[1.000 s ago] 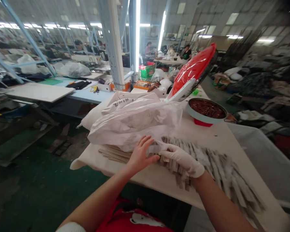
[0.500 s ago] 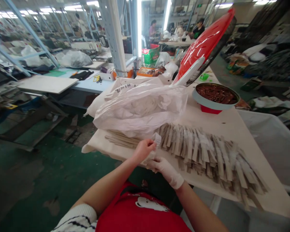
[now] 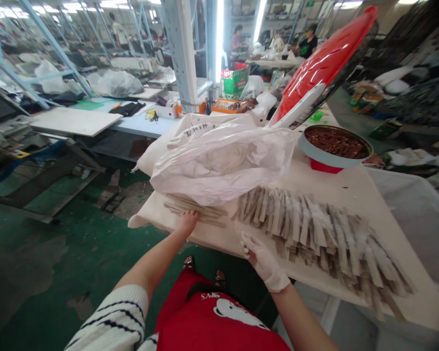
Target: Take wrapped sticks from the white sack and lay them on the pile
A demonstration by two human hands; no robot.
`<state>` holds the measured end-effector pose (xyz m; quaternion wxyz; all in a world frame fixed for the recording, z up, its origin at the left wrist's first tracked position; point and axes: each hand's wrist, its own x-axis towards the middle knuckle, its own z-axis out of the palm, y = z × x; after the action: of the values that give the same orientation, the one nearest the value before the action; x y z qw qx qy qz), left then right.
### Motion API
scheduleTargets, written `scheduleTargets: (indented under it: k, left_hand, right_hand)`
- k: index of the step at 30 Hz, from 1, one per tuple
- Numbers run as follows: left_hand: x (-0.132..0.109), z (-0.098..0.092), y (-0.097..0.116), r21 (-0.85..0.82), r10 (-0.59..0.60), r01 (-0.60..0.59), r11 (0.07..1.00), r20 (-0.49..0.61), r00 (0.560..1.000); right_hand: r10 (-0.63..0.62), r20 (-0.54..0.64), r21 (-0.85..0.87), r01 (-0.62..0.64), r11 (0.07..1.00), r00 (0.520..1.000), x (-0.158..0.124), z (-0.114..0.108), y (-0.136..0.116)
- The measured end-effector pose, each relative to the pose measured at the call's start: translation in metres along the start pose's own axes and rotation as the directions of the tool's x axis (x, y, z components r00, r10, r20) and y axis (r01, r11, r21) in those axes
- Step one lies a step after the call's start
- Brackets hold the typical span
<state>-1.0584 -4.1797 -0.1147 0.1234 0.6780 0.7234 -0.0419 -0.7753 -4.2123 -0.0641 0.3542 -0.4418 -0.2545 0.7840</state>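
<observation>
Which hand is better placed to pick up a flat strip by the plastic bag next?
Probably left: the left hand is on the flat strips, while the gloved right hand is apart from them, nearer the fanned pile.

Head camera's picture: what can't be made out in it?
In the head view:
Whether the left hand grips the strips: its fingers cover the contact.
What the gloved right hand holds, if anything: too small and blurred.
Writing on the white sack: too small.
Pale bin: cut off by the right edge.
</observation>
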Motion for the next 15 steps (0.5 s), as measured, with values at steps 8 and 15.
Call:
scheduleTargets:
  k: [8, 15]
  left_hand:
    - [0.002, -0.002, -0.021, 0.114, 0.158, -0.162, 0.98, 0.041, 0.987]
    - [0.003, -0.02, -0.015, 0.082, 0.249, -0.253, 0.964, 0.049, 0.967]
  right_hand:
    - [-0.013, -0.111, 0.15, 0.03, 0.988, 0.994, 0.016, -0.001, 0.006]
    - [0.012, -0.166, 0.22, 0.025, 0.975, 0.986, 0.028, 0.0, 0.001]
